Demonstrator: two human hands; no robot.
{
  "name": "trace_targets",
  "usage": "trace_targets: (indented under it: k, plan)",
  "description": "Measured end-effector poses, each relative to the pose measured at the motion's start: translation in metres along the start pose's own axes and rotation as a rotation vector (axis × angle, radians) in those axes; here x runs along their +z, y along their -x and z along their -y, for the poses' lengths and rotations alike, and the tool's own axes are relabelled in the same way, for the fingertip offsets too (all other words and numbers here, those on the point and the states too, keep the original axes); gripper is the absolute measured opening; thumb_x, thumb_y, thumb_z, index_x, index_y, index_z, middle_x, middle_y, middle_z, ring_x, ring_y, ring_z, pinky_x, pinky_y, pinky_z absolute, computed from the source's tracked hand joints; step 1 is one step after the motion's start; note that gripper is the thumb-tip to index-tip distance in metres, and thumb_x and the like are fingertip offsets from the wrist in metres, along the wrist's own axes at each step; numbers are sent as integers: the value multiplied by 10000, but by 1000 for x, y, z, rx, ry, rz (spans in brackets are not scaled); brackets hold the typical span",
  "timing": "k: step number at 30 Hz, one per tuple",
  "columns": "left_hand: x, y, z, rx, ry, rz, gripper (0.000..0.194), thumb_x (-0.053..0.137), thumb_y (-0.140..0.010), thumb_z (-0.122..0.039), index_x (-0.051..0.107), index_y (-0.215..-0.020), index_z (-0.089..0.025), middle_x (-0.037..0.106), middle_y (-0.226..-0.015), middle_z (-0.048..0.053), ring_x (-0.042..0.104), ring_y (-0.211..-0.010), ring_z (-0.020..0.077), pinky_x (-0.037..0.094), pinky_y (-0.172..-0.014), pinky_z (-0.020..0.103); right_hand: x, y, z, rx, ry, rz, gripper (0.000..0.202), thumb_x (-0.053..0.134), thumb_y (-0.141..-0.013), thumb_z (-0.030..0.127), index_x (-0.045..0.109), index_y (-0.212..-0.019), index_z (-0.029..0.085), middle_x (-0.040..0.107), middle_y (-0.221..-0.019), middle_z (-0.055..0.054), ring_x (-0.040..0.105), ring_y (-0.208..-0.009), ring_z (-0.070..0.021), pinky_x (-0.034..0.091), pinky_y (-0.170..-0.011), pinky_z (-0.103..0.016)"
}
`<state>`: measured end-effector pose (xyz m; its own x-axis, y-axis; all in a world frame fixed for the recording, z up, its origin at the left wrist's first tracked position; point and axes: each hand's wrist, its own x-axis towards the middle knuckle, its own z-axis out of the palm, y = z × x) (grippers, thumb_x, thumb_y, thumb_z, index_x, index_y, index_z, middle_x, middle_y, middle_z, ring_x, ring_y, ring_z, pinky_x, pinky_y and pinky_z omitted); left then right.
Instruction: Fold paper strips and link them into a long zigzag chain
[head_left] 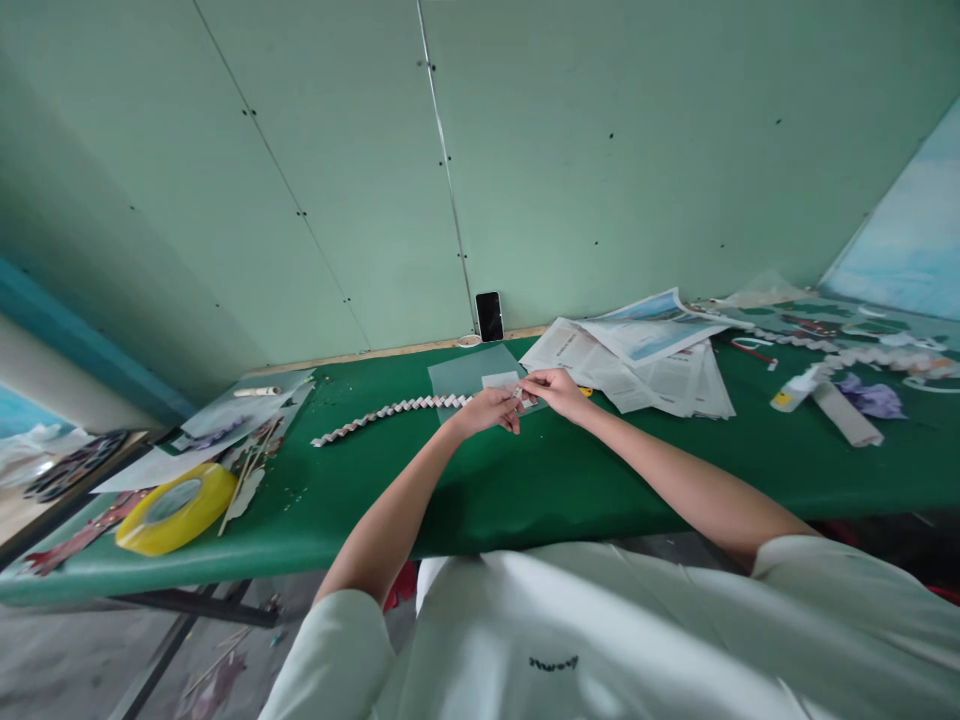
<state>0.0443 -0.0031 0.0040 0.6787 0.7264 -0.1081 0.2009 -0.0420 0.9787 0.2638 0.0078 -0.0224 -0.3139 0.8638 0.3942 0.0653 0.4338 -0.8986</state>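
Note:
A zigzag folded-paper chain [390,409] runs across the green table from the left and ends at my left hand [491,410], whose curled fingers grip it. My right hand [556,392] meets the left one and pinches a small whitish folded paper piece at the chain's end; the fingers hide most of it. Beneath both hands lie a clear sheet [465,372] and a small white paper [499,380]. Just past the right hand, a bit of a yellow-handled tool [586,391] shows, mostly hidden.
A phone [489,317] leans on the green wall. Newspapers [637,370] lie right of my hands. Farther right are a glue bottle [796,389], a purple crumpled cloth [870,396] and another zigzag chain [862,357]. At left sit a yellow tape roll [214,510], sticks [244,475] and papers.

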Motion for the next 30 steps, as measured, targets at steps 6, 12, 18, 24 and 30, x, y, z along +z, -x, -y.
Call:
trace_targets:
  k: [6,12,18,24,30]
  plan:
    - [2,1,-4,-7,33,-15,572,762,-829,-691,687,-902,-128,742,-696,88,743,-676,194,575,-708,301,-1,-1,-1,-38,60,-52,424,703,-909,575,790,-785,180,740,-731,-61,601,-621,-179,451,-591,-293]
    - [3,1,-8,0,98,-36,648,817,-753,-714,704,-944,-105,750,-729,107,744,-686,202,570,-710,312,2,4,5,-50,51,-151,390,736,-891,561,819,-776,197,763,-735,-63,629,-631,-205,471,-590,-314]
    - [3,1,-10,6,106,-32,626,818,-774,-691,712,-949,-100,746,-720,106,739,-668,196,561,-695,305,4,6,7,-27,12,-225,359,777,-851,552,831,-779,204,780,-737,-70,681,-660,-241,523,-625,-349]
    - [5,1,-10,58,57,-101,549,771,-857,-631,738,-976,-97,746,-722,102,735,-666,190,562,-686,291,6,7,16,-19,-20,-261,344,778,-834,537,805,-753,203,743,-699,-60,653,-671,-237,510,-642,-358]
    - [6,1,-11,153,-163,-271,342,661,-977,-447,768,-959,-122,749,-726,75,731,-667,173,571,-688,265,4,8,19,-93,42,-162,413,672,-924,548,697,-692,208,635,-655,-31,561,-650,-198,448,-651,-335]
